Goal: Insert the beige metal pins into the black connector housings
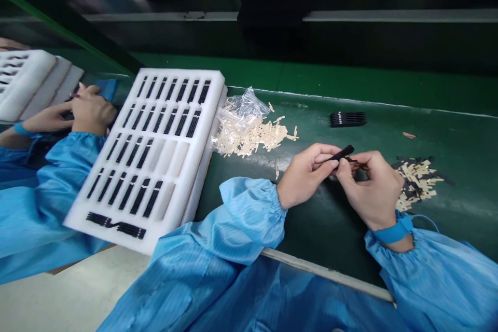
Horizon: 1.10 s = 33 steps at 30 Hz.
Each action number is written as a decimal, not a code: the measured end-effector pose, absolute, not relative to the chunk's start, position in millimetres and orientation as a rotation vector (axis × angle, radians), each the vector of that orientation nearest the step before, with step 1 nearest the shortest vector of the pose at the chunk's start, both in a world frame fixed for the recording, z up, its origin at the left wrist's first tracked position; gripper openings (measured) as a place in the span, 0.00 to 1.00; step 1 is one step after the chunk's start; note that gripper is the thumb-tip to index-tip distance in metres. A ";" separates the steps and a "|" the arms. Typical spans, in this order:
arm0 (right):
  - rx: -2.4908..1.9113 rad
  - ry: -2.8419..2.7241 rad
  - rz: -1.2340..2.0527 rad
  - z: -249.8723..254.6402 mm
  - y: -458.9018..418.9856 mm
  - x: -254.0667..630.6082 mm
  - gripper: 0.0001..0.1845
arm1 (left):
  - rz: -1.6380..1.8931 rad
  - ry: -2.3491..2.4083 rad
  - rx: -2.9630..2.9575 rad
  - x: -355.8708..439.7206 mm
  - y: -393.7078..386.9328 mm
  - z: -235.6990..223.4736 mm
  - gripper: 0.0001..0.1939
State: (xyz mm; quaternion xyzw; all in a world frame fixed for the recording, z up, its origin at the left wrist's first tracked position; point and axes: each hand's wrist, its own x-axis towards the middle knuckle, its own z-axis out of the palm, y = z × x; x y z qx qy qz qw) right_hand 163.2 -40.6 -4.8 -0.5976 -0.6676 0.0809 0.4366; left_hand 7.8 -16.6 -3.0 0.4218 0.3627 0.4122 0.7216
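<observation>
- Pressing our fingertips together, we are pinching a black part [342, 154] between our left hand [305, 176] and right hand [373, 187], likely keeping it clear of the mat and close in view; our fingers are hiding the exact contact.
- At far left, a co-worker's hands [73, 114] are working beside a second foam tray [27, 83], with a blue sleeve [50, 176] reaching in from that side.
- Next along, a white foam tray [198, 166] is lying between the co-worker and us, perhaps placed so both sides can reach it. Rows of black parts [163, 119] are sitting in its slots, seemingly kept apart and protected, while some lower slots are showing no parts.
- Beside the tray, a clear bag [241, 109] is lying on the green mat [319, 228], with tan strips [252, 135] spilling from it, within easy reach of our left hand.
- Beyond our hands, a small block of black strips [348, 119] is resting apart from the loose pieces.
- At right, a mixed pile [418, 181] of tan and black pieces is lying just beside our right hand.
- A blue strap [392, 231] is circling our right wrist, probably guarding against static.
</observation>
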 end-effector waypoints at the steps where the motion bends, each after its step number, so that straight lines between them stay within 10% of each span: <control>1: -1.467 -1.706 0.148 -4.1 -40.4 163.5 0.05 | 0.912 0.813 0.928 8.1 -16.6 -3.1 0.20; 9: -1.522 -1.672 0.060 0.1 -38.8 175.4 0.21 | 0.907 0.830 0.830 8.4 -13.3 -1.0 0.19; 16: -1.420 -1.628 0.116 5.7 -40.1 171.6 0.06 | 0.898 0.892 0.992 4.8 -12.5 6.8 0.11; 33: -1.387 -1.740 0.224 6.3 -40.4 165.2 0.05 | 0.896 1.024 1.176 7.2 -22.5 -7.2 0.07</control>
